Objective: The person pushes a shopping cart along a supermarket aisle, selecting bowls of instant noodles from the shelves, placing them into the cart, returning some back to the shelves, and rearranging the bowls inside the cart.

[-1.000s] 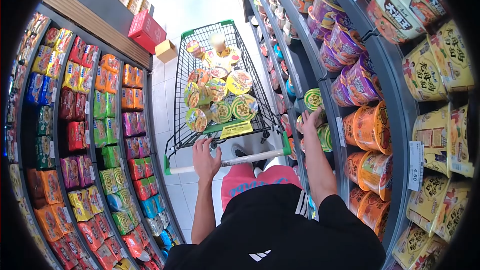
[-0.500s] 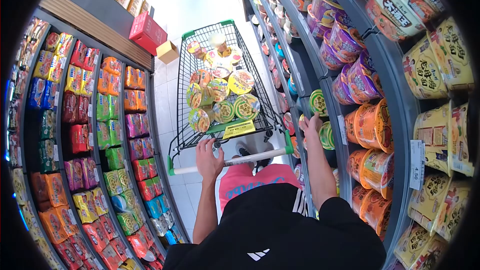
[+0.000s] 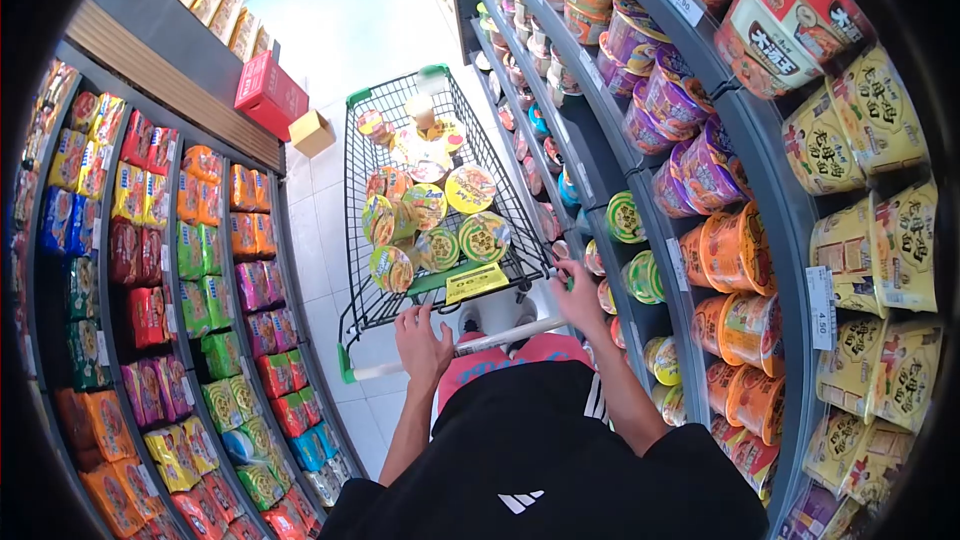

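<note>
A shopping cart [image 3: 462, 133] with a pale handle [image 3: 510, 333] stands before me, holding several instant noodle cups [image 3: 437, 249] with bright printed lids. My left hand [image 3: 424, 342] rests across the left part of the handle, fingers extended forward and thumb apart rather than wrapped round it. At the handle's right end, my right hand [image 3: 577, 298] has its fingers spread and holds nothing; whether it touches the handle is unclear. Green-lidded noodle cups [image 3: 643, 276] sit on the shelf just right of that hand. A yellow price card [image 3: 470, 283] is at the cart's near end.
Shelving with packed noodles [image 3: 211, 245] runs along my left. On the right, close to the cart, shelves [image 3: 640, 130] hold noodle bowls [image 3: 740, 250]. A red box [image 3: 271, 96] and a small yellow carton [image 3: 311, 133] are ahead left. Pale tiled floor [image 3: 340, 10] continues beyond the cart.
My right hand has come back from beside the shelved green-lidded cups to the right end of the cart handle. My left hand stays at the handle. The view has shifted slightly.
</note>
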Tool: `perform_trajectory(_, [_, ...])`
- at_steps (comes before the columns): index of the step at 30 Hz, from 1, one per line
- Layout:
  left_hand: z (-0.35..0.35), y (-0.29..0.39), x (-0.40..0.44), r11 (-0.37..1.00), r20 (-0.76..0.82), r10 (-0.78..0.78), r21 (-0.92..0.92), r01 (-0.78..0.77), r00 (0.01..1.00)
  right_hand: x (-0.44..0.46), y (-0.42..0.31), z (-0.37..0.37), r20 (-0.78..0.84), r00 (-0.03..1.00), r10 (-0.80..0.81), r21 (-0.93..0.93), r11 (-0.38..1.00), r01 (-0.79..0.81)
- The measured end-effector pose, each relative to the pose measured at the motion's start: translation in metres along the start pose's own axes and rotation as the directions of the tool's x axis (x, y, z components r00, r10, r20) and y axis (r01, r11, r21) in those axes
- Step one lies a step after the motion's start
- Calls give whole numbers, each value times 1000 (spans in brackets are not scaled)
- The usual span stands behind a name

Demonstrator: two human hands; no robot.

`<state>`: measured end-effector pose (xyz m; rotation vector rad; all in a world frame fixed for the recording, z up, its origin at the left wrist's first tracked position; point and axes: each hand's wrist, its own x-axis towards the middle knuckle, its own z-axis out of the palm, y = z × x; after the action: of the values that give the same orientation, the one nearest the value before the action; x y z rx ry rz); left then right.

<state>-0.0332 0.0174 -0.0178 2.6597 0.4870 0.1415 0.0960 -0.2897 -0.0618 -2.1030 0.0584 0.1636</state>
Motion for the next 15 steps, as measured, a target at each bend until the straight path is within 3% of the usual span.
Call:
perform_trajectory(1, [-1, -2, 4, 995, -44, 61, 79, -58, 997, -11, -14, -1, 5, 998, -61, -154, 986, 62])
perform_trajectory(2, [-3, -10, 12, 998, 38, 36, 57, -38, 999, -18, -26, -1, 24, 993, -120, -304, 945, 121])
perform_trajectory(4, [-11, -30, 39, 1000, 198, -16, 20, 13, 980, -19, -37, 4, -31, 998, -49, -303, 952, 38])
perform_trajectory(7, [-18, -46, 79, 968, 243, -64, -219, 119, 968, -13, -49, 11, -97, 987, 131, -322, 934, -155])
perform_trajectory(12, [24, -64, 141, 911, 373, 54, -399, 108, 926, -15, -66, 14, -127, 990, 54, -445, 889, -106])
perform_trajectory(15, [84, -73, 175, 920, 501, 55, -361, 151, 864, -16, -69, 16, -171, 985, 17, -519, 848, -105])
